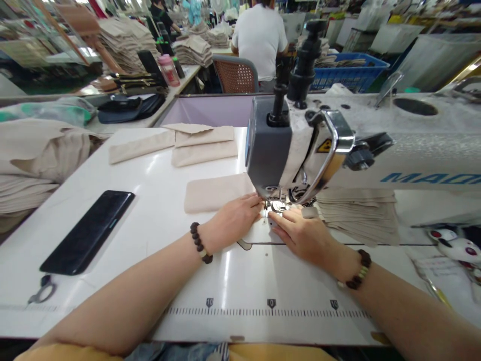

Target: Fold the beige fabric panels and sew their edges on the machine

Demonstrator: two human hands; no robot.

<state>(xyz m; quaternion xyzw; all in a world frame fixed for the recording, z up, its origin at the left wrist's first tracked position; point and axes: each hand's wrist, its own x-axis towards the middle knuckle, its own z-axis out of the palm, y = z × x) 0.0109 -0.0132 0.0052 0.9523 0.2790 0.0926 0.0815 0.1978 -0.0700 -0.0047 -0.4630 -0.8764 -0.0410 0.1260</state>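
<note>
My left hand (242, 218) is beside the needle area of the sewing machine (270, 145), its fingers close together at the near right edge of a flat beige fabric piece (210, 194). That edge is partly hidden under the hand. Just right of the presser foot (278, 205), my right hand (304, 233) rests on the machine bed with fingers stretched out and thumb apart. A pale band wraps one of its fingers. I cannot make out any fabric under the right fingertips. Behind this hand lies a fanned stack of beige fabric pieces (361, 215).
Folded beige pieces (205, 145) lie at the table's back. To the left are a black phone (88, 230), a small ring-shaped tool (43, 291) and heaped fabric (41, 150). A small panda-like figure (456, 245) sits far right. Beyond, a person (260, 40) sits before a chair (236, 75).
</note>
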